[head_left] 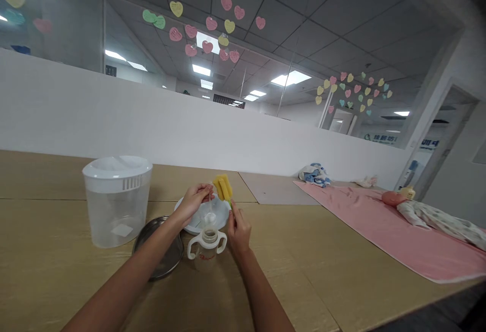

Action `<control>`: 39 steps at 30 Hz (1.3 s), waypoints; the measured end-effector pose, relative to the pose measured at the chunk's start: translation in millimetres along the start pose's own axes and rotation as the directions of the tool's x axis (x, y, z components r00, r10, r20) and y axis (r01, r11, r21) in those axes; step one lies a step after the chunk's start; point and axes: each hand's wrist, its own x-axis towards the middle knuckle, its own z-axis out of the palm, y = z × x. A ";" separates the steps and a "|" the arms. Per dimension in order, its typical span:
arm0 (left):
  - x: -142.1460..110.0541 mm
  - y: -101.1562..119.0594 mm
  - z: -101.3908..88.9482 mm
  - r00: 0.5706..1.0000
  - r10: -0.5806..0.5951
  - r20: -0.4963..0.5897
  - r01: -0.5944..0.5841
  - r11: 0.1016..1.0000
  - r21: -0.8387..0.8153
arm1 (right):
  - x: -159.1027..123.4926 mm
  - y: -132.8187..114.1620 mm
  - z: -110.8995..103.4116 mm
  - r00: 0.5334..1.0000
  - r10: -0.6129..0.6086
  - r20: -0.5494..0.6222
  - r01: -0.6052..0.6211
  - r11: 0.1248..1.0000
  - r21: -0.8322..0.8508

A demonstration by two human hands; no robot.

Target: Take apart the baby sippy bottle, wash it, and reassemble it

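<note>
My right hand (240,228) is closed around the green handle of a yellow sponge bottle brush (223,187), its head pointing up. My left hand (195,201) pinches a thin, translucent whitish piece (210,216) that hangs down in front of the brush; its exact kind is too small to make out. Below both hands, a clear baby bottle (207,253) with a white two-handled collar stands upright, its mouth uncovered. Behind it sits a white basin (193,224), partly hidden by my hands. A round metal tray (165,258) lies left of the bottle, partly covered by my left forearm.
A clear plastic bin with a white lid (117,205) stands at the left on the brown table (288,281). A pink cloth (402,225) covers the right side, with a doll in patterned clothing (440,218) on it. A crumpled blue-and-white cloth (315,175) lies by the wall.
</note>
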 end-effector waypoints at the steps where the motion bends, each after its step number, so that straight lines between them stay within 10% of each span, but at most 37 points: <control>1: -1.1 4.4 -0.1 1.000 0.003 -0.014 -0.003 1.000 -0.010 | 1.0 0.2 -0.7 1.000 0.011 -0.019 -0.011 1.000 -0.006; 25: -15.7 48.0 -2.3 0.975 0.221 0.038 -0.217 0.887 0.407 | -2.3 4.1 -1.5 1.000 -0.010 -0.016 0.007 0.982 -0.190; 33: -25.0 57.2 -5.3 0.937 0.347 0.049 -0.192 0.391 0.900 | -0.5 2.9 -7.6 0.974 -0.226 -0.010 0.224 0.971 -0.082; 39: -22.7 61.8 -30.8 0.994 0.112 0.013 -0.032 0.171 0.985 | 0.3 7.1 -4.2 0.992 0.042 -0.121 -0.045 0.999 -0.024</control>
